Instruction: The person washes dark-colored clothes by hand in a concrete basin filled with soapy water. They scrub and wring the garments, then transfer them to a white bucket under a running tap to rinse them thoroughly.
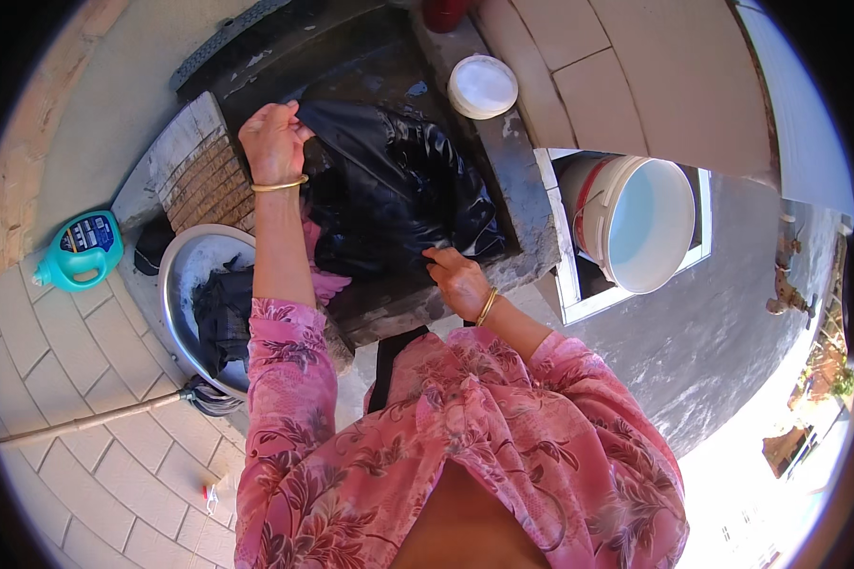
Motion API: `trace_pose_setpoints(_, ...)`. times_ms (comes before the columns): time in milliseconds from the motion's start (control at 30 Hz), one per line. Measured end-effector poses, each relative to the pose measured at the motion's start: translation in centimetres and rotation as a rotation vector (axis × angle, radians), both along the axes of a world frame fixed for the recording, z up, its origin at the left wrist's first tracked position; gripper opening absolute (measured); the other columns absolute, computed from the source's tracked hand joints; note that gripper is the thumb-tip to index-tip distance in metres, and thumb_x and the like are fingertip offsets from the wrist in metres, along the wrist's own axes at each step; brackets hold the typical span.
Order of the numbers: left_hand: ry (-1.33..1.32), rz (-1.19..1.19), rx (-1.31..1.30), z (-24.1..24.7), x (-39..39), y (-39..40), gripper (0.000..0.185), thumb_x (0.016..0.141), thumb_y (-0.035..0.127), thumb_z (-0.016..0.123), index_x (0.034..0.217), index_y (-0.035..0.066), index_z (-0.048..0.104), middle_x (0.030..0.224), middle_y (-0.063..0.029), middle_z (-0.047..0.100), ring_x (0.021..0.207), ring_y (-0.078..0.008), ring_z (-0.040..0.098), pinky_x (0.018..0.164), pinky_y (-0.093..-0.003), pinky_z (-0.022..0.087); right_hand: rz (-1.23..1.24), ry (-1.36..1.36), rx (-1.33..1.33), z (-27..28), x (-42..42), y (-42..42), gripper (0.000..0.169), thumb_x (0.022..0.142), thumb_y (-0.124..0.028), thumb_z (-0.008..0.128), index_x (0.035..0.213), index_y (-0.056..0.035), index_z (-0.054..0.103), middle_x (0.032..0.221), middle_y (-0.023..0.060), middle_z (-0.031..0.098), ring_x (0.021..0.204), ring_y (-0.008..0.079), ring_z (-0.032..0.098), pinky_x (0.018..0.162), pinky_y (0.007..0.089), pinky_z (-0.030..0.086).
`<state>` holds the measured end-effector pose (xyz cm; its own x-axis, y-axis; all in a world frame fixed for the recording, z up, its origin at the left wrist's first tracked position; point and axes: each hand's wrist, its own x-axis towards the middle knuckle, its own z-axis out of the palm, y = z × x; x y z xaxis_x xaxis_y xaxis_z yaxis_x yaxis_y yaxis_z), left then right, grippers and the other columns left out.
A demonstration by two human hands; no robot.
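Observation:
A wet black garment (391,185) lies spread in a dark stone wash basin (534,235). My left hand (274,139) pinches its upper left edge between thumb and fingers and holds that corner raised. Near the basin's front rim, my right hand (459,281) grips the garment's lower edge. The cloth between both hands is partly stretched, with shiny folds bunched at its right. Beneath my left forearm, a pink cloth or glove (324,274) shows in part. The rest of it is hidden.
Left of the basin are a ridged washboard (203,171), a metal bowl (174,313) of suds and dark clothes, a teal detergent bottle (82,249) and a mop (210,397). A white tub (482,87) stands on the right ledge, near a large bucket (647,224) of water.

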<state>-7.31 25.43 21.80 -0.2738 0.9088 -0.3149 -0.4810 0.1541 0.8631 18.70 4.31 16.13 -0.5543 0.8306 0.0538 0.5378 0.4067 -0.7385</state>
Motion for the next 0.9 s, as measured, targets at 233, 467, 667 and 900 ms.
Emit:
trace_pose_setpoints(233,0.016,0.065,0.131,8.9,0.3,0.8,0.017,0.079,-0.004,0.059,0.065,0.003,0.052,0.066,-0.0077,0.054,0.058,-0.0202,0.054,0.054,-0.0328,0.045,0.053,0.057,0.025,1.2,-2.5,-0.8,0.014,0.068,-0.003,0.057,0.08,0.0028,0.059,0.11,0.0196,0.055,0.095,0.0323,0.056,0.08,0.0368,0.048)
trace_pose_setpoints(467,0.199,-0.133,0.222,14.7,1.1,-2.3,0.013,0.077,-0.003,0.054,0.065,0.002,0.051,0.067,-0.0034,0.052,0.064,-0.0108,0.049,0.064,-0.024,0.043,0.135,0.06,-0.128,1.4,-7.0,0.6,0.021,0.069,-0.008,0.062,0.087,0.0032,0.061,0.112,0.0185,0.055,0.103,0.0316,0.053,0.085,0.0357,0.047)
trace_pose_setpoints(667,0.387,-0.448,0.132,6.8,2.7,-9.7,0.02,0.073,-0.004,0.055,0.06,0.005,0.042,0.062,0.004,0.036,0.06,-0.0054,0.035,0.055,-0.0225,0.029,-0.354,0.396,-0.504,-1.5,-4.0,2.4,0.018,0.074,-0.005,0.066,0.091,0.0014,0.065,0.095,0.0131,0.064,0.08,0.0282,0.064,0.073,0.0334,0.051)
trace_pose_setpoints(900,0.678,-0.676,-0.033,-3.7,6.0,-16.8,0.022,0.078,0.001,0.059,0.064,0.002,0.042,0.054,-0.0051,0.04,0.05,-0.0097,0.041,0.045,-0.0278,0.033,-0.674,0.629,-1.166,-2.5,-1.6,6.1,0.035,0.086,-0.031,0.064,0.092,0.004,0.063,0.071,0.0048,0.059,0.058,0.0116,0.059,0.051,0.0224,0.05)
